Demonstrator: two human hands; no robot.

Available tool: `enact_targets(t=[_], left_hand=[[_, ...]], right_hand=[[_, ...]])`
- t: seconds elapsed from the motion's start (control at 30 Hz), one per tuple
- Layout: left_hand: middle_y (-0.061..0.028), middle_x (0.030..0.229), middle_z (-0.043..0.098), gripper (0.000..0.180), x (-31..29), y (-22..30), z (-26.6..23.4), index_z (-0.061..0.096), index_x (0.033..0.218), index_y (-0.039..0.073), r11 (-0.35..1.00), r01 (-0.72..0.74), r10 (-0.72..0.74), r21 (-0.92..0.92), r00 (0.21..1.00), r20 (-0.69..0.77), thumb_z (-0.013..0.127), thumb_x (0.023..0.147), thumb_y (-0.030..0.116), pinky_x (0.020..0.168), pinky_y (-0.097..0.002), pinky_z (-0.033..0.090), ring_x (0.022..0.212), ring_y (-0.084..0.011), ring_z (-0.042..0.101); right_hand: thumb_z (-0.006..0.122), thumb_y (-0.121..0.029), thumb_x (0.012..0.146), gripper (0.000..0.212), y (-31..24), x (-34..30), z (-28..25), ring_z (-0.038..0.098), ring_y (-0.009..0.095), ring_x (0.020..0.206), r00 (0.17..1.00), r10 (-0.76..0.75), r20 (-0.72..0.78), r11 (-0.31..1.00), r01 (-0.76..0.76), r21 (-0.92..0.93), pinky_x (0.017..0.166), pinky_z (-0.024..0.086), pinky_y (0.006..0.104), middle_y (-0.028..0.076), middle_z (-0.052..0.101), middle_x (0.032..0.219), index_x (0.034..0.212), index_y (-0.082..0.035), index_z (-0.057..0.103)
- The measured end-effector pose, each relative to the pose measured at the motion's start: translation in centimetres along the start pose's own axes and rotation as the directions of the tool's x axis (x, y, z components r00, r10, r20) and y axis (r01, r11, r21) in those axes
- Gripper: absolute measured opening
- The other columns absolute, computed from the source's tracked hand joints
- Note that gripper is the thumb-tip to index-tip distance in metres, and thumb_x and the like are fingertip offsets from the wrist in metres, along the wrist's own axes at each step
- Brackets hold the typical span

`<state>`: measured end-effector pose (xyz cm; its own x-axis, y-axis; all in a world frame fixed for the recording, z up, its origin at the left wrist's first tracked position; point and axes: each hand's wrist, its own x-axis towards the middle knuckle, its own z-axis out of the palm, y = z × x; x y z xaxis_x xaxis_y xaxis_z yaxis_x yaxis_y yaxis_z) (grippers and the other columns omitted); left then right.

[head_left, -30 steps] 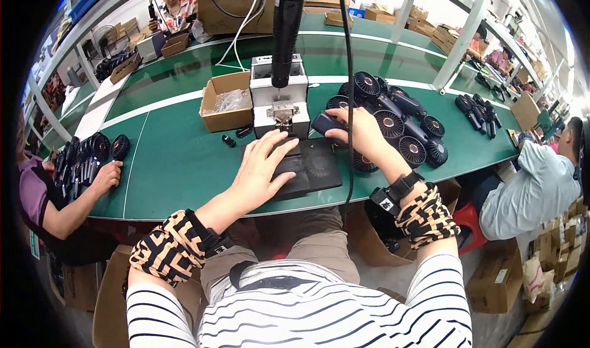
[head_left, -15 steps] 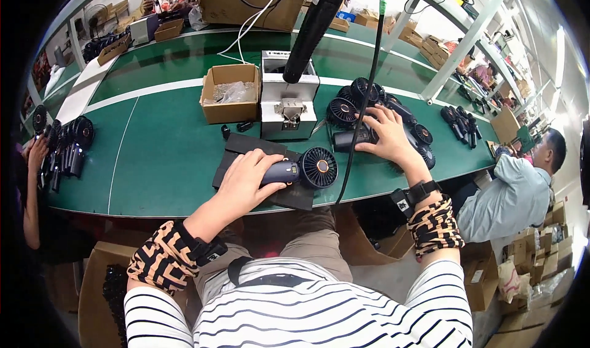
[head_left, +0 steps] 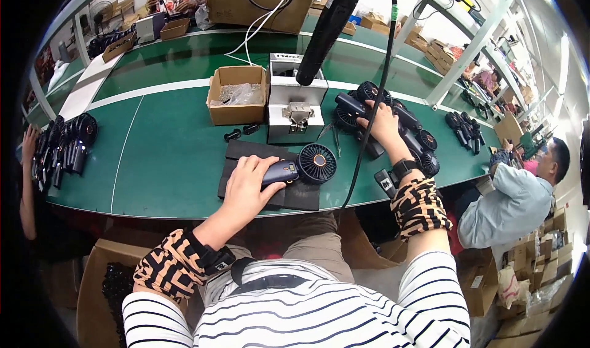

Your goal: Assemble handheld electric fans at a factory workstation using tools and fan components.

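My left hand [head_left: 244, 185] is wrapped over the handle of a dark handheld fan [head_left: 316, 163] with a round caged head and a copper-coloured centre ring. That fan lies on a black foam pad [head_left: 302, 195] near the table's front edge. To the right, my right hand [head_left: 382, 126] reaches into a heap of similar fans, its fingers curled at the dark handle of one fan [head_left: 352, 106]; its fingertips are partly hidden. More fans [head_left: 425, 140] lie beside and under that wrist.
A silver metal fixture [head_left: 297, 96] stands beyond the pad, with an electric screwdriver [head_left: 326, 34] hanging over it and its black cable looping down. Left of it are an open carton [head_left: 237, 96] of small parts and two small black pieces [head_left: 241, 131]. Other people sit at left, right and far side.
My right hand has moved farther in over the heap, and the fan handle by it is now turned and farther back. The left hand stays on its fan; the whole view has shifted slightly.
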<state>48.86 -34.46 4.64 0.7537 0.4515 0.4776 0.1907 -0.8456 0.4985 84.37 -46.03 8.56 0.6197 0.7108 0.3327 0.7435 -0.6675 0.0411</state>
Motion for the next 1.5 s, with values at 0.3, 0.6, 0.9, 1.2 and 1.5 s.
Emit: enact_targets(t=[0.3, 0.6, 0.9, 1.2, 1.5], left_hand=[[-0.0076, 0.111, 0.056, 0.052, 3.1, -4.3, -2.6, 0.059, 0.121, 0.010, 0.944, -0.325, 0.329, -0.061, 0.902, 0.279, 0.076, 0.075, 0.029, 0.096, -0.0406, 0.037, 0.111, -0.0267, 0.048], [-0.0082, 0.111, 0.058, 0.050, 0.5, -2.9, -1.3, 0.060, 0.120, 0.011, 0.988, -0.156, 0.154, 0.020, 0.985, 0.077, 0.075, 0.077, 0.029, 0.091, -0.0388, 0.040, 0.107, -0.0277, 0.052], [-0.0107, 0.109, 0.057, 0.051, 0.7, -1.1, -0.6, 0.060, 0.119, 0.008, 0.985, -0.138, 0.136, 0.107, 0.990, 0.026, 0.074, 0.076, 0.032, 0.090, -0.0404, 0.043, 0.105, -0.0298, 0.053], [-0.0113, 0.109, 0.056, 0.049, 2.1, -1.2, 0.1, 0.060, 0.117, 0.006, 0.992, -0.112, 0.110, 0.049, 0.993, 0.047, 0.074, 0.076, 0.029, 0.092, -0.0405, 0.045, 0.105, -0.0306, 0.054], [-0.0136, 0.110, 0.055, 0.051, 2.1, -0.9, 0.8, 0.059, 0.120, 0.003, 0.994, -0.097, 0.095, 0.058, 0.994, 0.046, 0.075, 0.076, 0.024, 0.095, -0.0416, 0.044, 0.109, -0.0325, 0.052]], right_hand=[[0.072, -0.038, 0.085, 0.077, -9.1, 2.7, -9.6, 0.050, 0.030, 0.124, 0.882, -0.183, -0.434, 0.515, 0.462, 0.722, 0.101, 0.042, 0.0433, 0.019, 0.044, 0.140, 0.147, -0.012, 0.032], [0.063, -0.026, 0.095, 0.032, -14.8, 3.8, -12.7, 0.064, 0.018, 0.084, 0.851, -0.134, -0.508, -0.009, 0.512, 0.859, 0.077, 0.053, 0.0311, 0.007, 0.061, 0.091, 0.113, -0.006, 0.045], [0.050, -0.052, 0.096, 0.055, -14.8, 2.0, -10.7, 0.056, 0.013, 0.060, 0.897, 0.048, -0.440, -0.222, 0.439, 0.871, 0.052, 0.046, 0.0251, 0.004, 0.053, 0.084, 0.125, -0.006, 0.045], [0.043, -0.076, 0.084, 0.088, -14.7, 3.6, -8.5, 0.053, 0.013, 0.051, 0.897, -0.009, -0.442, -0.254, 0.426, 0.868, 0.047, 0.043, 0.0260, 0.005, 0.052, 0.078, 0.130, 0.000, 0.043], [0.042, -0.077, 0.083, 0.093, -15.2, 1.7, -10.4, 0.052, 0.012, 0.053, 0.887, -0.116, -0.448, -0.301, 0.398, 0.867, 0.049, 0.044, 0.0250, 0.007, 0.055, 0.086, 0.136, -0.001, 0.038]])
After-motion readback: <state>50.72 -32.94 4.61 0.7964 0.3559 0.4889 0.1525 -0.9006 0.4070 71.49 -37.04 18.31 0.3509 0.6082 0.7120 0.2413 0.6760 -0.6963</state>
